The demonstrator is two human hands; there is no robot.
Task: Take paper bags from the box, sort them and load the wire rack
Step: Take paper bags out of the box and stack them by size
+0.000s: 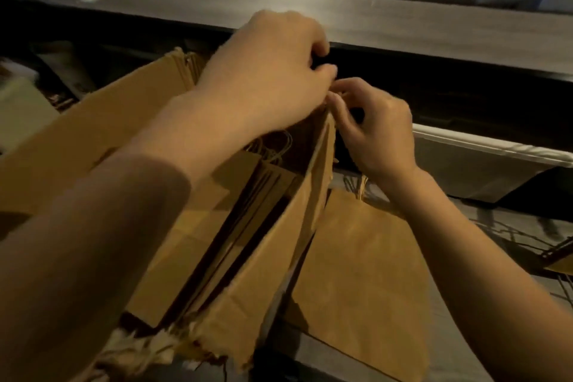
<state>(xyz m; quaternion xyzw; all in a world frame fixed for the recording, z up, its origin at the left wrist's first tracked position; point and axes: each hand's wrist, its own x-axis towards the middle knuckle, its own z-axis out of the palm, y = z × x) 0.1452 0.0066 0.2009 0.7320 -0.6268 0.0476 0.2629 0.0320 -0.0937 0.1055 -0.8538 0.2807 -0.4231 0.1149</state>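
An open cardboard box (93, 133) fills the left half of the view, with several flat brown paper bags (235, 226) standing on edge inside it. My left hand (263, 71) reaches over the box's far right corner, its fingers curled round the top of the bags. Right beside it, my right hand (372, 130) pinches the twisted paper handles at that same corner. Another brown paper bag (356, 257) lies flat to the right of the box, handles pointing away from me, on the wire rack (527, 239).
A long grey counter (403, 25) runs across the back, above a dark recess. A white bin (483, 164) stands at the right beneath it. The box's torn near corner (198, 344) hangs at the bottom. The view is dim and blurred.
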